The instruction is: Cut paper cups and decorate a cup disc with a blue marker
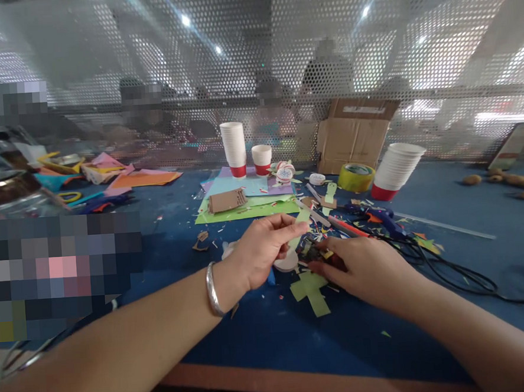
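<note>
My left hand [263,249], with a silver bangle at the wrist, pinches a light green paper strip [303,215] between thumb and fingers. To its right, my right hand [368,265] is low over the table, fingers curled around a small dark object [310,251] whose kind I cannot make out. Beneath and between the hands lies a white round disc [286,262]. Several light green paper pieces [313,290] lie in a cross-like shape just in front of my right fingertips. Paper scraps are scattered around both hands.
Behind the hands are stacked paper cups [233,147], coloured sheets [205,214], corrugated cardboard [227,200], yellow tape [355,178] and a cardboard box [356,134]. A blue glue gun [385,219] with a black cable [454,285] and another cup stack [396,170] are at right.
</note>
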Tool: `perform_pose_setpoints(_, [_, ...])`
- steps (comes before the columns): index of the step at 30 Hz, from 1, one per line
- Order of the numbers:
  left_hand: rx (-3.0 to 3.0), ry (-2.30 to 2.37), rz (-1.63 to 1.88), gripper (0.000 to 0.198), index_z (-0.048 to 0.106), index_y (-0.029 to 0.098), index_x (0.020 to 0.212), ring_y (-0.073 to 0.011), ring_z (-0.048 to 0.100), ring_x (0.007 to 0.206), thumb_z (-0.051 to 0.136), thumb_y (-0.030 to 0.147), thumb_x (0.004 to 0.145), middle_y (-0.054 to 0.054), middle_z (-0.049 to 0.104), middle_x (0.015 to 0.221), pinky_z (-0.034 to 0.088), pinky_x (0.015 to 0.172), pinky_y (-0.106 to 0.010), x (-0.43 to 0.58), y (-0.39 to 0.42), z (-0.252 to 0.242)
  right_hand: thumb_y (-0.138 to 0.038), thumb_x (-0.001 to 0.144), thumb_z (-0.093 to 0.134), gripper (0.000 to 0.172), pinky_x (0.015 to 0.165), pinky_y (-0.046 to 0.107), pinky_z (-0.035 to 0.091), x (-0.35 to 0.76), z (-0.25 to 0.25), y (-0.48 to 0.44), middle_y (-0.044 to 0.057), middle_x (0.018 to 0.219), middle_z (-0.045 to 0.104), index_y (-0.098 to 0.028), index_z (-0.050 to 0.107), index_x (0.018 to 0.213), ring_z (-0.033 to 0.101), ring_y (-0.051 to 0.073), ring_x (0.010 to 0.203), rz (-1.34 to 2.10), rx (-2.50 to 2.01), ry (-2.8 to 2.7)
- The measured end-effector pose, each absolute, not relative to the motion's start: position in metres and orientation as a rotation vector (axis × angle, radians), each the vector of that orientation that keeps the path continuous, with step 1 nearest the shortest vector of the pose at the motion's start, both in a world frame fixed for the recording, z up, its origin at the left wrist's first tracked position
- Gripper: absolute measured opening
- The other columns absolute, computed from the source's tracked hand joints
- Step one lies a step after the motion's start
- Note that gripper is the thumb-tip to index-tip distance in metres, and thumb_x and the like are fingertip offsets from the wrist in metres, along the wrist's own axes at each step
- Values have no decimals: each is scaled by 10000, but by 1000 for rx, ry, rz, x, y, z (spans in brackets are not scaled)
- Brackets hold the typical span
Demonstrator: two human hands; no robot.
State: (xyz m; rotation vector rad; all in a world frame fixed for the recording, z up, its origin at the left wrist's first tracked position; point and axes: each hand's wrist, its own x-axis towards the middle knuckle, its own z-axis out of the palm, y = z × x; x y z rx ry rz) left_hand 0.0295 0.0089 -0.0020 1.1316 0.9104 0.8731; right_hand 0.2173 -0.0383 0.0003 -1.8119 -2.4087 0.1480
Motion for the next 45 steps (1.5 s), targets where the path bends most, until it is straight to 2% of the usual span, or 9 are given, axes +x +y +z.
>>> perform_pose_setpoints(6, [1181,883,827,388,534,170,704,-52,331,549,836,414,702,65,420,665,258,519,-230,28,3,-10,-548,957,510,400,495,249,389,222,3,-35,-14,680,662,-209,656,1110,566,132,522,536,-1521,-1966])
perform_pose_setpoints(15, [1413,870,728,288,645,164,791,-77,363,580,764,426,783,46,489,661,242,521,-233,29,-4,-14,-421,958,563,265,469,220,415,222,-1,-30,-39,623,581,-201,627,825,520,92,458,813,-1364,-1867])
perform_pose_setpoints(21, [1549,885,694,278,659,152,780,-98,486,670,756,411,803,2,598,748,380,630,-244,12,7,6,-462,964,547,305,494,229,416,226,1,-29,-36,595,562,-202,605,814,527,106,486,731,-1398,-1845])
perform_pose_setpoints(26, [1697,802,255,264,656,173,866,-136,605,688,799,360,747,-15,671,756,465,625,-240,-6,1,20,-419,973,533,273,600,246,421,233,1,-27,-6,703,633,-203,637,841,561,134,630,447,-1430,-1989])
perform_pose_setpoints(32, [1904,953,-76,270,551,211,727,-132,586,435,776,359,736,38,602,569,305,399,-209,-2,-17,15,-333,974,520,206,553,219,399,230,0,-33,-27,682,645,-206,667,905,534,106,563,386,-1347,-2191])
perform_pose_setpoints(35, [2163,1028,13,280,585,213,688,-122,545,441,742,428,774,30,599,553,234,412,-237,-10,-11,24,-317,984,507,223,552,212,391,229,0,-34,-29,679,641,-201,661,872,519,94,547,354,-1293,-2255])
perform_pose_setpoints(38, [2311,1099,112,138,643,247,825,-125,546,484,714,364,802,43,626,599,256,450,-243,-22,-2,32,-327,993,498,252,563,219,387,229,1,-34,-23,678,642,-194,659,852,526,97,556,289,-1290,-2271])
perform_pose_setpoints(42, [2402,1012,-37,144,668,262,932,-139,535,502,682,367,835,34,621,607,216,476,-272,-25,1,29,-318,993,504,237,572,219,390,231,1,-34,-22,695,658,-197,656,858,549,97,572,290,-1258,-2277])
perform_pose_setpoints(45, [2392,1021,-31,178,637,221,805,-141,513,493,662,391,854,13,592,599,185,483,-291,-19,0,23,-306,995,508,228,575,220,387,231,1,-34,-24,701,656,-197,649,852,552,95,578,279,-1251,-2291])
